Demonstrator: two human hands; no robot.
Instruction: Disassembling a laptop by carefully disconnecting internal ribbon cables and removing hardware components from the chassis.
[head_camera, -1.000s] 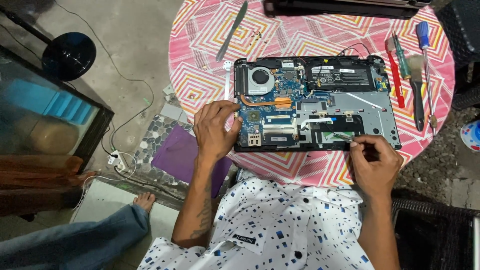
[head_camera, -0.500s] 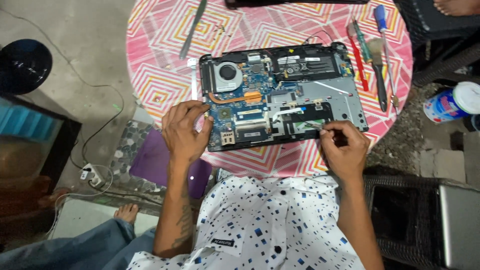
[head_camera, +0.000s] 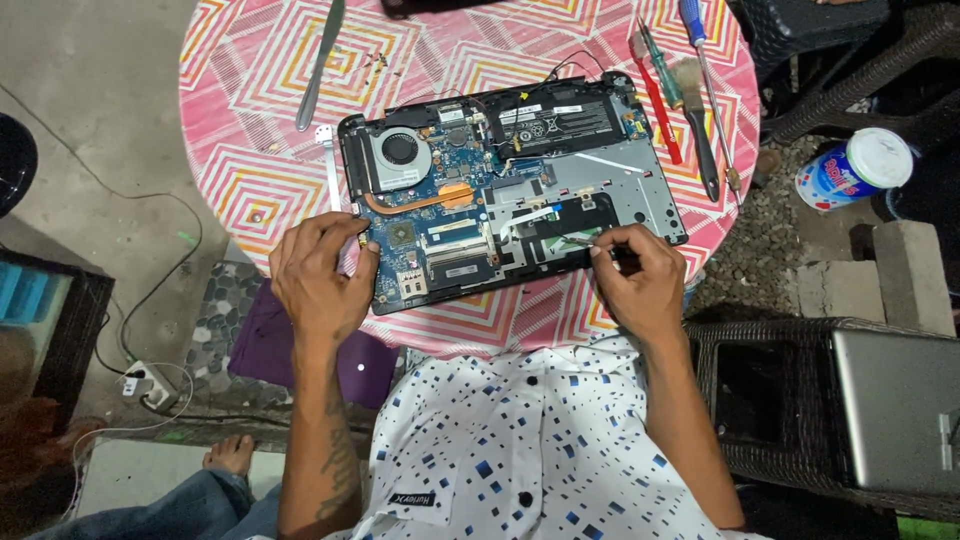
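Observation:
An opened laptop (head_camera: 560, 180) lies bottom-up on a round table with a pink patterned cloth (head_camera: 250, 120). Its blue board, round fan (head_camera: 400, 152), copper heat pipe and black battery (head_camera: 560, 122) are exposed. My left hand (head_camera: 318, 278) rests on the laptop's near left corner, fingers spread, holding nothing. My right hand (head_camera: 638, 278) pinches a thin metal tool (head_camera: 580, 240) whose tip touches the dark area at the laptop's near right.
A long metal blade (head_camera: 318, 65) lies at the table's back left. Screwdrivers and a brush (head_camera: 690, 100) lie at the right edge. A white tub (head_camera: 850, 168) stands on the ground, with a wicker stool (head_camera: 800, 400) and a silver case (head_camera: 900, 405) at right.
The view has swung, so the table now sits more centred. My right hand has moved slightly onto the laptop's near right area with the tool. My left hand stays at the left corner.

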